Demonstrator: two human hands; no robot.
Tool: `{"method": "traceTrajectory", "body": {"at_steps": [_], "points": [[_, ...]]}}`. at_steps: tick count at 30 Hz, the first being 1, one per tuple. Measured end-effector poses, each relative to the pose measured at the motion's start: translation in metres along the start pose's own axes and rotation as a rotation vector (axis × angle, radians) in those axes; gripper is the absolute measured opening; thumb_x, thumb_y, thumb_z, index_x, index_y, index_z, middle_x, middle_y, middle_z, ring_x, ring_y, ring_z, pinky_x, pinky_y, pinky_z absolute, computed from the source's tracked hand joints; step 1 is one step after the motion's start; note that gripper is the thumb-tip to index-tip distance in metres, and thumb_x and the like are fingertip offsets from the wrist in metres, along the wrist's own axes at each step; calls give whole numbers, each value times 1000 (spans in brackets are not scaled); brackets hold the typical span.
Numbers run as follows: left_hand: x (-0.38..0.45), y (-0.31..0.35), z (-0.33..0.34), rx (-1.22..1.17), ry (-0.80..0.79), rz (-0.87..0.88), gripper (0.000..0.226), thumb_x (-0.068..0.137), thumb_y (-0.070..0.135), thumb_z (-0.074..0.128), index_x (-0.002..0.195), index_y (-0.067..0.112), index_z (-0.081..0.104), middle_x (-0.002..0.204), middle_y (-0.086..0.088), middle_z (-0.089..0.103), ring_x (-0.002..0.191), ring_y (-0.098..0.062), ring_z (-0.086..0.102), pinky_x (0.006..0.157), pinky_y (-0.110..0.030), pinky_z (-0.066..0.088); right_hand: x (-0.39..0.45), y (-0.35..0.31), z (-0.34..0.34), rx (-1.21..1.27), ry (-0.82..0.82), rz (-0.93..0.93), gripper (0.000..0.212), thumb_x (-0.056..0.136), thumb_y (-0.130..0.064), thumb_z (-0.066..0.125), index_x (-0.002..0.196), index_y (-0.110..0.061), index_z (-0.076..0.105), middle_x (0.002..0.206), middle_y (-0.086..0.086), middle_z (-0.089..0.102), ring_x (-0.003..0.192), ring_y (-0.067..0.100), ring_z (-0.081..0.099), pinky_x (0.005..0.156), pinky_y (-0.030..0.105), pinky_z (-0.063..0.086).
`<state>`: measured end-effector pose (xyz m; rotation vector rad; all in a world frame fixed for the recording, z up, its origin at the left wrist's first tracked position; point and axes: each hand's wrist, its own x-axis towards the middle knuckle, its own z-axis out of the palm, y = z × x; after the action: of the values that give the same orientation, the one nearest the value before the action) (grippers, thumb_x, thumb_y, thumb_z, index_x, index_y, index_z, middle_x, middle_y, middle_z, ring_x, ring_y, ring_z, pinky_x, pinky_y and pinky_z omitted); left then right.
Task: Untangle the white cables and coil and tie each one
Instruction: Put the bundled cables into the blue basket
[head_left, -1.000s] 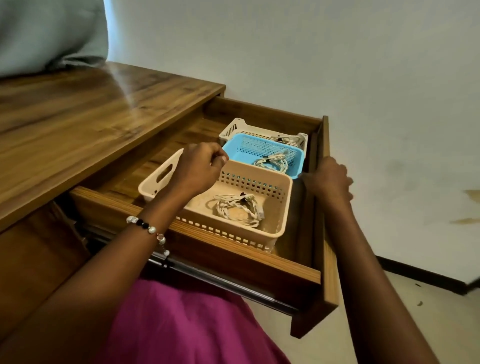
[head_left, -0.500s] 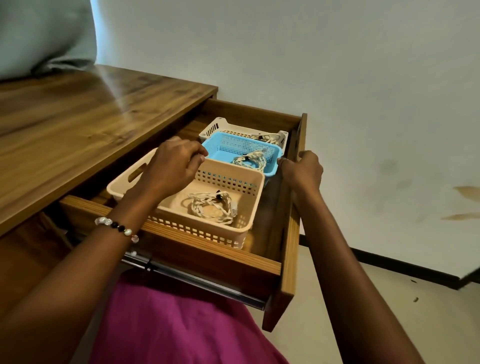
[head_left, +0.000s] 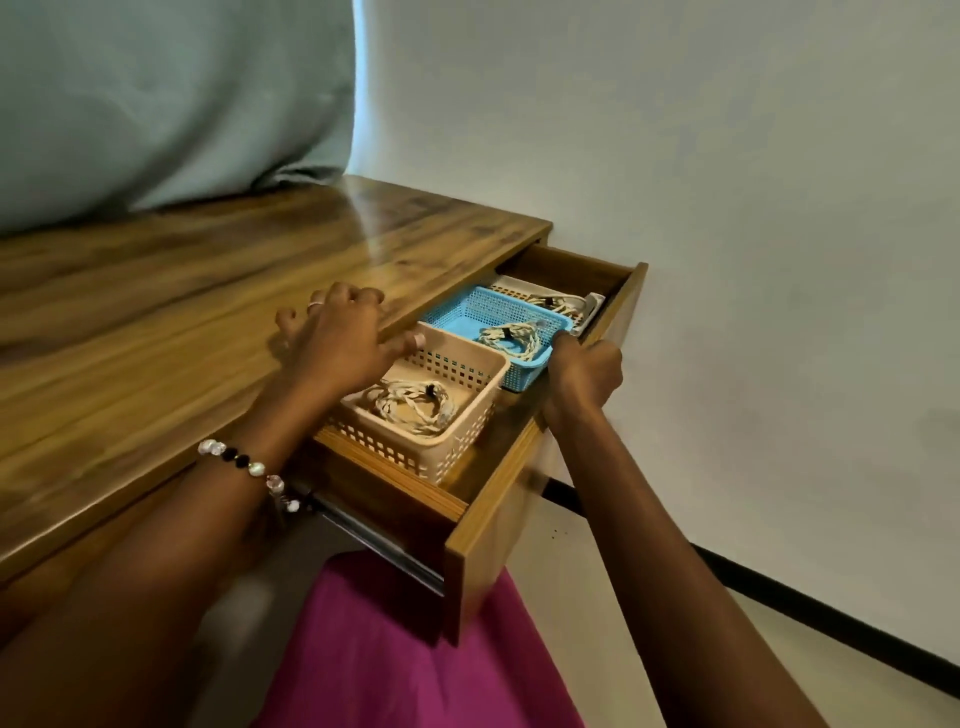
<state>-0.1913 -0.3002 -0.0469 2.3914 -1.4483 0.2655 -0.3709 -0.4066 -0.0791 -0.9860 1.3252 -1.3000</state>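
Observation:
Three coiled, tied white cables lie in baskets inside the wooden drawer (head_left: 519, 493). One cable (head_left: 410, 405) is in the near beige basket (head_left: 480, 395), one cable (head_left: 511, 338) in the blue basket (head_left: 467, 312), and one cable (head_left: 558, 302) in the far white basket (head_left: 519, 286). My left hand (head_left: 337, 338) rests flat on the desk top's edge with fingers spread, its thumb over the beige basket's far rim, holding nothing. My right hand (head_left: 587, 369) grips the top edge of the drawer front. The desk top hides the left halves of the baskets.
The wooden desk top (head_left: 182, 338) stretches to the left, with a grey-green cushion (head_left: 156, 104) at its back. A white wall (head_left: 753, 260) stands close on the right with a black skirting strip. Pink cloth (head_left: 405, 649) covers my lap below the drawer.
The drawer has slid partway in under the desk top. My left hand left the beige basket's rim and moved onto the desk edge. My right hand stayed on the drawer front.

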Motion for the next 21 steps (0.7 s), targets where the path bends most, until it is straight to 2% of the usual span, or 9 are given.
{"method": "traceTrajectory", "body": {"at_steps": [3,6,9,11,13,15,18,19,21], "points": [[0,-24,-2,-39,-164,-123,87,75,78,47,144,25,37,150,-9,37,135,-32,35,104,-52,25,0,6,31,13,-14,3,28,91,-19,63,115,-8,57,97,3,65,68,14,66,50,24,54],[-1,-38,-7,-100,-180,-150,97,68,85,46,145,27,35,150,-5,40,134,-28,40,104,-47,28,-5,17,65,7,-42,-38,36,91,-29,62,121,-11,52,106,5,65,83,19,69,56,28,57],[-2,-45,-15,-146,-277,-74,111,60,92,41,150,30,23,158,1,26,143,-22,27,113,-44,18,10,46,108,3,-156,-67,88,68,-73,59,132,-17,38,132,9,54,120,31,56,89,48,54],[-1,-47,-18,-67,-402,-41,135,45,102,29,153,25,7,162,1,6,148,-20,11,117,-45,8,21,57,130,-38,-224,-20,116,51,-86,55,141,-17,29,145,10,43,133,33,42,103,51,43],[0,-49,-16,61,-497,-20,144,39,101,29,152,20,-9,161,1,-13,148,-18,-7,118,-49,-1,1,37,133,-103,-298,5,117,58,-74,67,146,-12,21,152,14,30,140,35,30,109,52,35],[-1,-51,-11,145,-513,15,143,47,92,50,150,19,-16,159,1,-21,147,-18,-16,117,-53,-5,-2,27,140,-157,-382,3,123,59,-63,77,149,-8,13,155,15,21,143,35,20,113,51,29],[-1,-52,-4,184,-438,34,135,60,70,71,151,18,-14,160,1,-18,147,-17,-13,117,-53,-3,4,28,156,-216,-426,-25,131,38,-64,80,142,-4,27,147,15,35,136,34,33,107,47,38],[0,-53,-2,174,-402,29,130,64,63,73,152,18,-11,160,1,-16,148,-16,-10,117,-51,-2,9,31,162,-207,-403,-24,124,32,-65,78,133,-3,41,138,12,46,128,32,43,102,45,44],[1,-54,3,146,-326,17,120,69,49,76,153,20,-5,161,3,-9,148,-15,-5,117,-49,1,14,31,166,-118,-389,-27,83,38,-54,82,105,-10,61,113,6,64,106,28,60,91,44,53]]}}
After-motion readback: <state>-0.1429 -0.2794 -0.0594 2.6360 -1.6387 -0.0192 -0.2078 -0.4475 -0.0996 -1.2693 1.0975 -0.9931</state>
